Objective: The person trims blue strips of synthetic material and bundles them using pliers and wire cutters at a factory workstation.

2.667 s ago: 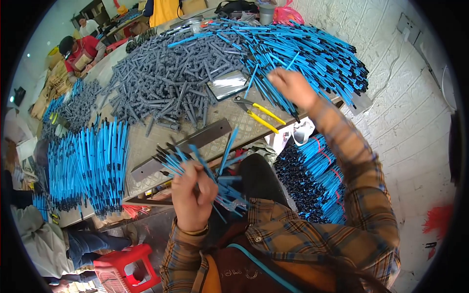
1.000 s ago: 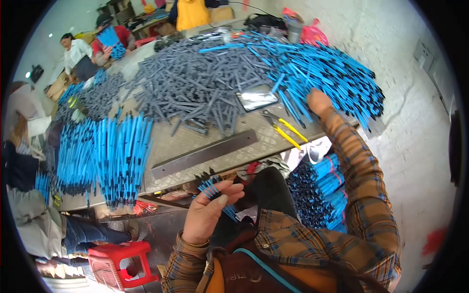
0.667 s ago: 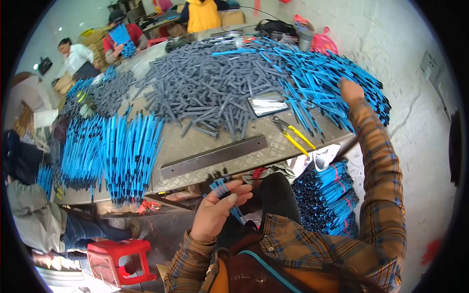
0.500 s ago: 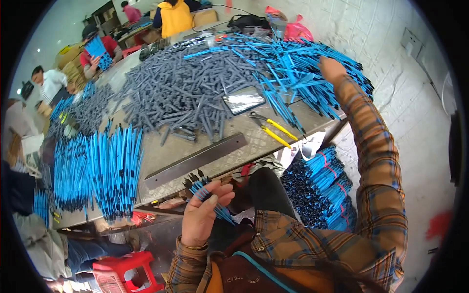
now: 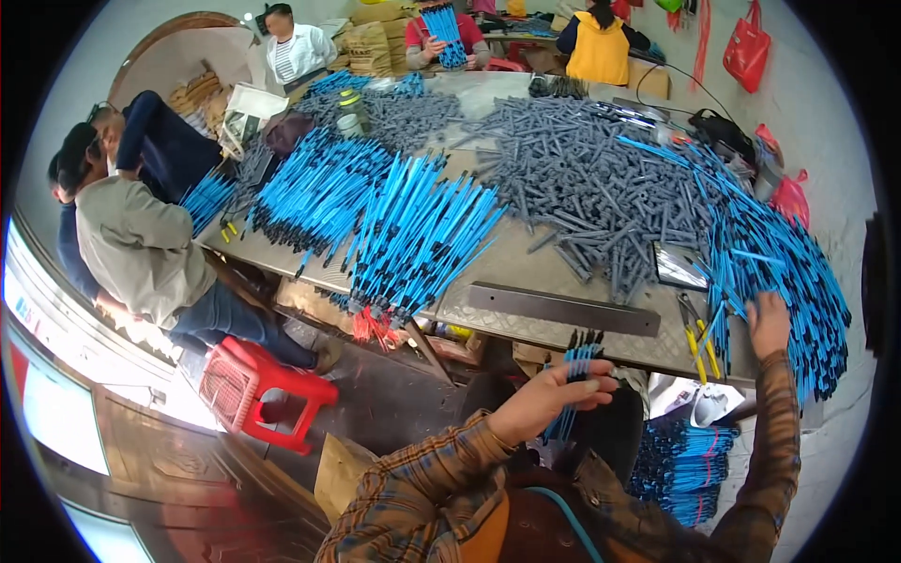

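Observation:
My left hand (image 5: 554,402) is closed round a small bundle of thin blue sticks with black ends (image 5: 584,349), held in front of the table's near edge. The black tips point up past my fingers, and the lower ends hang below the palm. To the right, my right hand (image 5: 771,325) rests at the near side of a large heap of similar blue sticks (image 5: 798,272). Its fingers are bent down among them, thumb side toward the table; whatever they grip is hidden. Yellow-handled pliers (image 5: 696,342) lie just left of it, beside a small shiny flat panel (image 5: 679,266).
A dark metal bar (image 5: 563,309) lies along the table's front edge. Grey ribbed tubes (image 5: 591,178) are heaped behind it, with blue stick rows (image 5: 422,235) to the left. Tied bundles (image 5: 690,469) stand below. A red stool (image 5: 258,389) and several people are around.
My view has swung left. My right hand has come from farther over the blue heap to its near edge. My left hand still holds its bundle.

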A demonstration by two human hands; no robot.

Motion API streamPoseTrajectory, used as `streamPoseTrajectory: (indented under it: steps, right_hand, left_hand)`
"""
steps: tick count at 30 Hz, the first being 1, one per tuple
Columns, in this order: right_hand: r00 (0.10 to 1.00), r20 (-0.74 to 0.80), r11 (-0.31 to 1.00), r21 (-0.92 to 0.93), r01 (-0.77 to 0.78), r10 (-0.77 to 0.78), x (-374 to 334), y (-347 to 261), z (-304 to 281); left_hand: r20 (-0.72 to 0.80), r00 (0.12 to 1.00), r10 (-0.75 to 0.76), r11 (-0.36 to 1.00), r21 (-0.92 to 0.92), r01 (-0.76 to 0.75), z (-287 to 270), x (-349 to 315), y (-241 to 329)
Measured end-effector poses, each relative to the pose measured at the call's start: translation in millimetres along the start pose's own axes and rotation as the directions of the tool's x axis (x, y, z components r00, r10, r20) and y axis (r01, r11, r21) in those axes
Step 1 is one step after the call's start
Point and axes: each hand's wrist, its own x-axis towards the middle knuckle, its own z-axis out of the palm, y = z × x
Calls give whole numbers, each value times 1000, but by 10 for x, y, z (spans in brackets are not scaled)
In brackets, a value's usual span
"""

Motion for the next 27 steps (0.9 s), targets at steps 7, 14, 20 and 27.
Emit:
streamPoseTrajectory:
  steps: [7, 14, 20, 27]
  right_hand:
    - [973, 198, 982, -125, 144, -118, -60, 370, 187]
    - [955, 24, 952, 71, -297, 296, 123, 785, -326]
    - [924, -79, 876, 355, -325, 375, 420, 457, -646]
    - [938, 133, 482, 830, -282, 320, 362, -233, -1258]
  left_hand:
    - [47, 998, -30, 999, 15, 29, 26, -12, -69]
    - [11, 999, -43, 999, 12, 42, 61, 48, -48]
    - [-10, 1000, -16, 998, -59, 16, 84, 49, -98]
    - [-165, 984, 67, 994, -80, -81, 93, 104, -98]
